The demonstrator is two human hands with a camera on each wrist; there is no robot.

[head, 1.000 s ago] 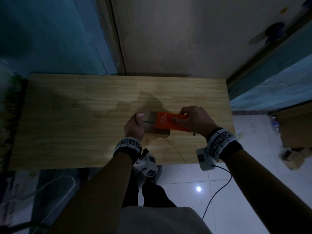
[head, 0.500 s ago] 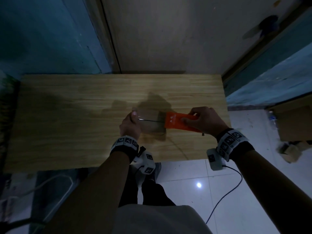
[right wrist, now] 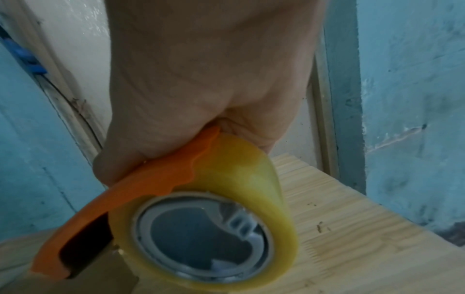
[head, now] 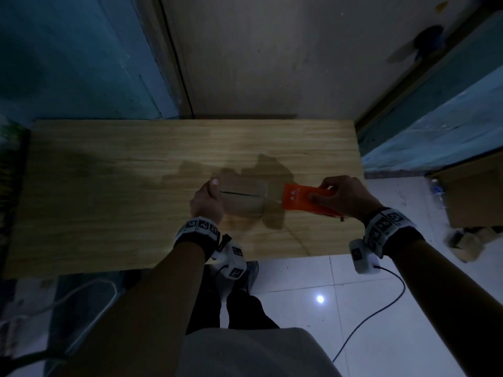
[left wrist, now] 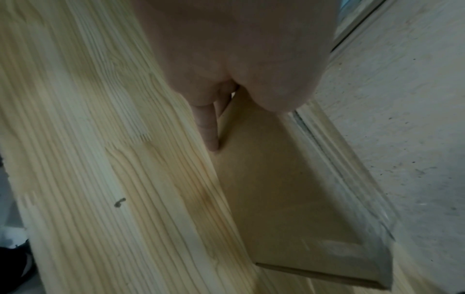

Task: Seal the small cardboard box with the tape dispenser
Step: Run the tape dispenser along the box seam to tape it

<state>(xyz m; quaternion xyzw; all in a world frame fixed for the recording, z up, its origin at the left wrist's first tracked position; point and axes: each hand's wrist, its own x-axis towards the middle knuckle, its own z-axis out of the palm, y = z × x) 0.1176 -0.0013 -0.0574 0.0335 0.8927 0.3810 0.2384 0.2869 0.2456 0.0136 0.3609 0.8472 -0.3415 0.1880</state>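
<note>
Small cardboard box (head: 242, 195) sits on the wooden worktop (head: 109, 186), right of centre, near the front edge. Top flaps are down, dark seam visible along the middle.

Left hand (head: 206, 202) is on the box's left end, thumb up at the seam end. In the left wrist view its fingers (left wrist: 208, 127) lie straight along the box side where it meets the worktop, pressing flat, not curled round anything.

Right hand (head: 343, 197) grips the orange tape dispenser (head: 302, 200), fingers clamped over the top of its body. Dispenser is just off the box's right end, slightly apart from it. A clear strip seems to run from the box to the dispenser, but it's too dim to be sure. In the right wrist view the yellowish tape roll (right wrist: 226, 208) sits in the orange frame, above the box corner.

Floor has a black cable (head: 381, 308) trailing from the right wrist unit.
</note>
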